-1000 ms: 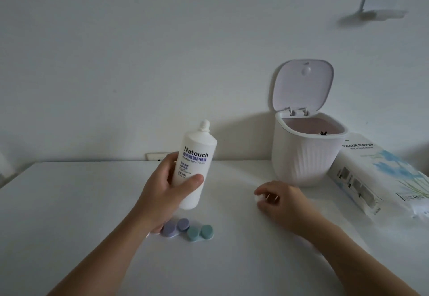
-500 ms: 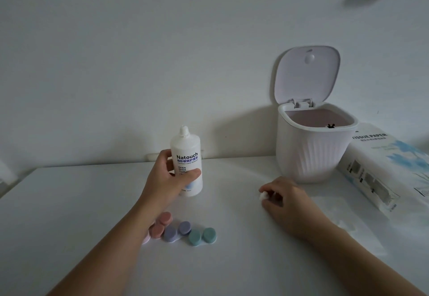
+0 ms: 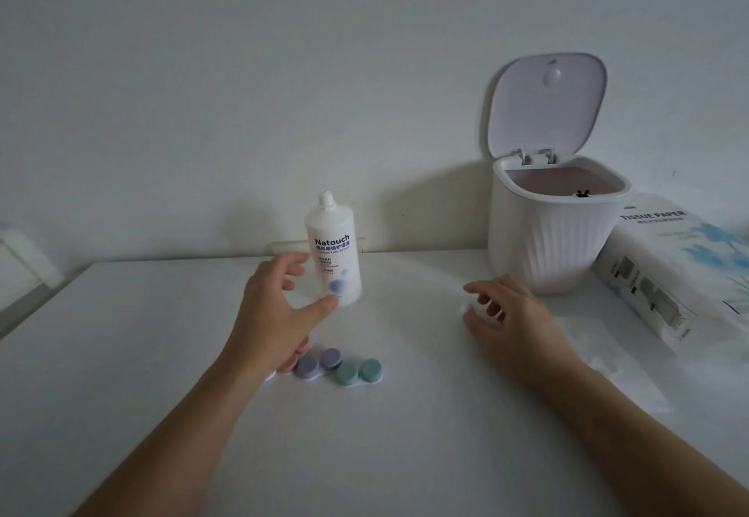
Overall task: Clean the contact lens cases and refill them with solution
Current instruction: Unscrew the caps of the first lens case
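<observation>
The white solution bottle [image 3: 334, 257] stands upright and uncapped on the white table [image 3: 121, 354]. My left hand [image 3: 275, 314] hovers just left of it, fingers spread and the thumb tip at the bottle's base, no longer gripping. Below that hand lie three lens cases: a pink one [image 3: 292, 358] mostly hidden by my palm, a purple one [image 3: 318, 363] and a green one [image 3: 358, 372], all capped. My right hand [image 3: 510, 322] rests on the table with relaxed fingers. A small white cap [image 3: 463, 308] lies at its thumb tip.
A white ribbed bin [image 3: 555, 229] with its lid up stands at the back right. A tissue paper pack [image 3: 673, 265] leans beside it. A loose tissue sheet [image 3: 608, 338] lies on the table under my right forearm. The wall is close behind.
My left hand set the bottle down farther back on the table and let go of it. My right hand's fingers loosened from the small white cap.
</observation>
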The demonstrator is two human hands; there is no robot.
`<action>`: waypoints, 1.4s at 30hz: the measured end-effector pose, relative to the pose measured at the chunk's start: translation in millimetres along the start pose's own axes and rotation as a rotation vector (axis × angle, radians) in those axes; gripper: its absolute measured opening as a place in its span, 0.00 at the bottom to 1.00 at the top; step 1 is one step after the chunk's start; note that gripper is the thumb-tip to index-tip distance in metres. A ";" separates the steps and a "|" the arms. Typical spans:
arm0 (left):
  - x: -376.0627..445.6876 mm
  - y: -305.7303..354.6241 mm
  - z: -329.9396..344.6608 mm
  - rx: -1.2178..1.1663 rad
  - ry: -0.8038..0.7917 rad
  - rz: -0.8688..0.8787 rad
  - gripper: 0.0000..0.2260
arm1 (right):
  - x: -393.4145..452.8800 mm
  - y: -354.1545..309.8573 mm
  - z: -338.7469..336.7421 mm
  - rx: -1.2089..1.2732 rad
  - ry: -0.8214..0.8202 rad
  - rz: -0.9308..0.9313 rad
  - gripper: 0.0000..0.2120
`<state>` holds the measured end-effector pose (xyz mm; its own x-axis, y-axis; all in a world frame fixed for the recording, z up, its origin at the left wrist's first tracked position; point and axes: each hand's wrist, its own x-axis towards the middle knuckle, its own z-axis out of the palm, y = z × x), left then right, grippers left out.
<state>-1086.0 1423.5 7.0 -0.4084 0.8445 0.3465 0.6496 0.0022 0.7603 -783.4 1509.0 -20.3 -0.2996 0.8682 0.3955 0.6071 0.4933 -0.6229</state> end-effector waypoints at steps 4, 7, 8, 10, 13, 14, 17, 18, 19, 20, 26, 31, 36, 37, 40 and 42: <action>-36.8 -0.4 -12.1 0.236 -0.333 0.295 0.21 | -9.8 -8.6 -4.8 -0.020 0.005 -0.100 0.10; -44.6 -6.3 -10.9 0.408 -0.413 0.397 0.24 | -17.9 -12.7 -4.1 -0.019 -0.033 -0.168 0.08; -45.3 -7.3 -10.0 0.421 -0.424 0.404 0.22 | -19.3 -13.4 -3.5 -0.017 -0.042 -0.175 0.08; -45.7 -7.2 -7.8 0.428 -0.438 0.422 0.15 | -19.6 -14.9 -2.7 -0.016 -0.051 -0.182 0.07; -44.9 -4.7 -3.8 0.408 -0.447 0.430 0.11 | -19.6 -18.2 -2.8 -0.003 -0.065 -0.196 0.06; -44.4 -2.1 -1.6 0.403 -0.448 0.429 0.13 | -20.0 -19.0 -3.4 0.013 -0.080 -0.208 0.06; -41.8 11.4 8.7 0.398 -0.450 0.446 0.20 | -22.1 -23.0 -6.2 0.086 -0.190 -0.247 0.08; -40.7 16.8 13.4 0.381 -0.457 0.476 0.20 | -23.1 -24.8 -6.5 0.105 -0.231 -0.259 0.09; -39.5 22.5 18.6 0.367 -0.476 0.509 0.19 | -24.0 -26.2 -6.3 0.118 -0.264 -0.268 0.11; -38.4 27.9 23.8 0.357 -0.500 0.535 0.18 | -24.8 -27.2 -6.2 0.129 -0.288 -0.269 0.13; -39.7 37.5 43.3 0.243 -0.540 0.568 0.12 | -24.5 -26.4 -8.2 0.083 -0.343 -0.254 0.13; -45.0 35.3 53.4 0.189 -0.577 0.546 0.13 | -24.6 -27.9 -5.4 0.010 -0.384 -0.276 0.11; -46.8 31.7 60.1 0.161 -0.574 0.494 0.11 | -24.9 -28.2 -3.5 -0.021 -0.424 -0.287 0.12; -47.4 31.4 61.1 0.172 -0.569 0.500 0.11 | -24.7 -28.5 -3.6 -0.025 -0.436 -0.288 0.12; -47.9 31.2 60.7 0.175 -0.581 0.500 0.10 | -25.0 -29.8 -4.5 -0.060 -0.468 -0.315 0.11; -47.1 32.0 59.0 0.161 -0.600 0.499 0.09 | -25.4 -30.4 -5.3 -0.066 -0.500 -0.326 0.09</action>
<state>-1008.2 1415.4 -17.3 0.3407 0.9103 0.2353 0.7681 -0.4138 0.4887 -790.4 1471.6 -7.9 -0.7780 0.6008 0.1836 0.4655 0.7476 -0.4737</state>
